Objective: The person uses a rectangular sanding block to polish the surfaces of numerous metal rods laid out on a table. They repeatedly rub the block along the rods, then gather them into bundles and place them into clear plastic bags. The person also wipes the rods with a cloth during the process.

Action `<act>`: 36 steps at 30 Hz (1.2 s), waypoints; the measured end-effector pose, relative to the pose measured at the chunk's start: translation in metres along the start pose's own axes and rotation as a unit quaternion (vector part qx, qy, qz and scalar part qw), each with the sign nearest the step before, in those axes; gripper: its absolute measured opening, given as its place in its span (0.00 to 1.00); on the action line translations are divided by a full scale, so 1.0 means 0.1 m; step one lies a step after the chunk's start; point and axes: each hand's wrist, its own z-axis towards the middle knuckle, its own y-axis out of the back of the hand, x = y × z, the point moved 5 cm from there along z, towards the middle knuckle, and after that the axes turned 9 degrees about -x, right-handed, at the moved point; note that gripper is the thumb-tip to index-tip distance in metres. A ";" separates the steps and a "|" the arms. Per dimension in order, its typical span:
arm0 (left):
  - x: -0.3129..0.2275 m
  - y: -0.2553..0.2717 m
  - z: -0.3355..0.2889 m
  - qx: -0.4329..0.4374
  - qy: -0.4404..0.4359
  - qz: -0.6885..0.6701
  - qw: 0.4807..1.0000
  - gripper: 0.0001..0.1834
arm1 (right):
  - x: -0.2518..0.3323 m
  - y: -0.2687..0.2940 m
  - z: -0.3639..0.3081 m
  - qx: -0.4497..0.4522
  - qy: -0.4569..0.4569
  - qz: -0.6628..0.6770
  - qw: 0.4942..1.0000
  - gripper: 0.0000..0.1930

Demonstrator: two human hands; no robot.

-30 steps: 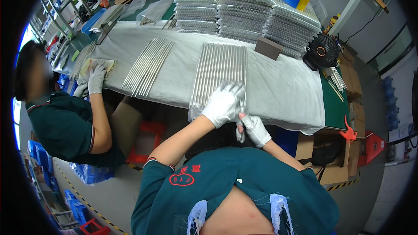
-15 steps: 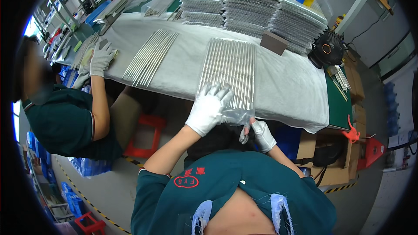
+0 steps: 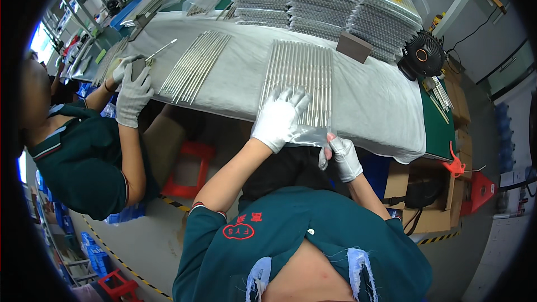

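Note:
A flat row of slim silvery metal rods (image 3: 299, 70) lies on the white-covered table in front of me, with a clear plastic bag (image 3: 309, 136) showing at its near end. My left hand (image 3: 279, 118), in a white glove, rests flat on the near left part of the rods with its fingers spread. At the bag's near right corner, my right hand (image 3: 343, 159) pinches the plastic; thumb and fingertip stick out bare from the glove. A second, looser group of rods (image 3: 198, 67) lies to the left.
Stacked bubble-wrapped packs (image 3: 319, 5) stand at the back, with a dark block (image 3: 353, 47) before them. A black fan (image 3: 422, 57) is at the right. On my left, a co-worker's gloved hands (image 3: 133, 92) hold a dark block and a rod. White cloth (image 3: 380, 100) covers the table.
Both my hands have shifted slightly right in the picture, still on the rods and bag. The co-worker has leaned, and a rod now shows at their hands.

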 end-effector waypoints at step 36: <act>0.45 -0.14 -0.95 -0.072 0.493 -0.569 0.654 0.20 | -0.17 0.02 0.07 0.063 -0.064 0.060 0.994 0.28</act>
